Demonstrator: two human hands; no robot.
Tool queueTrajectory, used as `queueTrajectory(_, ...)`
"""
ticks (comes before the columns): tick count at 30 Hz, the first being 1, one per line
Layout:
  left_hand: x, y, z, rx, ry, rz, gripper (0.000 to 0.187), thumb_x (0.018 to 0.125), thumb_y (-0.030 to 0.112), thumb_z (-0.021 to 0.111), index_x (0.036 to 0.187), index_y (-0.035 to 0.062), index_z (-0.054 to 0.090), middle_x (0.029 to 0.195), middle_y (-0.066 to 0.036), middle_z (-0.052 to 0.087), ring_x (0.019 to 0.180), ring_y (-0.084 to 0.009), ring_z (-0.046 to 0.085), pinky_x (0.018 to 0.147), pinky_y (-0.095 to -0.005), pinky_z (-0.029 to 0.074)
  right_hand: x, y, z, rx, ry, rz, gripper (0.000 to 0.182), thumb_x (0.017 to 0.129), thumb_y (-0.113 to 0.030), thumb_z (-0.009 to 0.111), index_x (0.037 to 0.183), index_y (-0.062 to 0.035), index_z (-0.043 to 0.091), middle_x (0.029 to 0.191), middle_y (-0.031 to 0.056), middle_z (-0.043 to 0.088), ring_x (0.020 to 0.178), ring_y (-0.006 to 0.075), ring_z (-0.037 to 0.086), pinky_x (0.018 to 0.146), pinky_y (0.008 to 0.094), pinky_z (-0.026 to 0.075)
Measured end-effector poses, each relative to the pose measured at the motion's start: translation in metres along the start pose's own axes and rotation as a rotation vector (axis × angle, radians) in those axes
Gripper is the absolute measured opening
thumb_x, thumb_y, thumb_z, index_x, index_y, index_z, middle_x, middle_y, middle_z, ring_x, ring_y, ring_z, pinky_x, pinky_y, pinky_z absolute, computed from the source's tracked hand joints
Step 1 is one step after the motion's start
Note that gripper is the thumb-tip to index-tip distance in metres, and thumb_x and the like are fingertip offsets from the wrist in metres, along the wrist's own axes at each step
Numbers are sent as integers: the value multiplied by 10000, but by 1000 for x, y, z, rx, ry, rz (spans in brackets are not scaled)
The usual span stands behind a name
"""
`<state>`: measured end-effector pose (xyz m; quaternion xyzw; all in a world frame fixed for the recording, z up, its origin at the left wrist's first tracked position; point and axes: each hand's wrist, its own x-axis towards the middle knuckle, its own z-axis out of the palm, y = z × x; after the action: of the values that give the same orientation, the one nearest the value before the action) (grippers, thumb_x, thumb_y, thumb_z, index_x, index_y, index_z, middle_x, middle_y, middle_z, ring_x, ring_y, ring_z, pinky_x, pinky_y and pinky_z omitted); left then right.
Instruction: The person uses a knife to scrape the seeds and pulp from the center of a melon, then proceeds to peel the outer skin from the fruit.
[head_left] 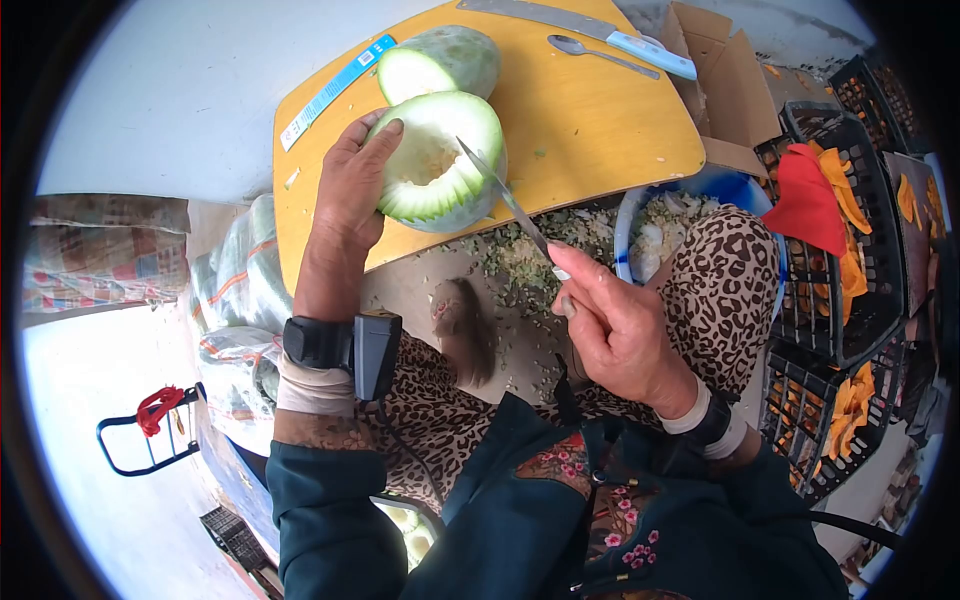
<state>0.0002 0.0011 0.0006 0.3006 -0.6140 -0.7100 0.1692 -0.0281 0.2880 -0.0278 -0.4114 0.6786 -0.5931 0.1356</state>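
A hollowed winter melon piece [460,203] rests at the near edge of the yellow table [610,125], its cut opening facing me. My left hand [352,172] grips its rim, thumb on the cut face. The inner wall has carved ridges along the lower side, with pale pulp around a dark hole. In my closed right hand [622,332] is a narrow pointed knife [517,210], its tip overlapping the melon's opening from the right. Behind stands another winter melon piece [460,62], its pale cut face turned left.
A large blue-handled knife [572,22], a spoon [600,54] and a blue packaging strip [340,90] lie on the table. Below its edge is a blue-and-white basin [624,235] with scraps. Black crates [868,335] with orange strips, a red cloth [808,200] and a cardboard box [735,95] are at right.
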Motion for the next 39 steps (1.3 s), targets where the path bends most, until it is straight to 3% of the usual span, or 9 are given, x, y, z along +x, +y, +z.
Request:
queueTrajectory(15,0,1,-1,1,-9,0,333,938,124,610,1227,-28,543,1090,-114,634,947,-194,642,808,-325,552,-1,-2,2,-3,14,3,478,837,117,528,1307,30,519,1141,240,643,980,310,685,812,341,562)
queueTrajectory(31,2,-4,-1,-1,-6,12,311,941,117,601,1217,-19,552,1085,-109,637,937,-187,644,801,-322,556,17,0,-1,46,-26,43,467,843,72,521,1304,0,530,1067,216,666,875,313,690,749,343,553)
queueTrajectory(39,-2,-1,4,33,28,8,304,942,112,598,1214,-17,555,1077,-106,639,929,-183,643,791,-318,554,34,-9,8,-25,11,12,482,842,48,538,1320,-10,506,1001,225,659,874,399,649,771,425,538)
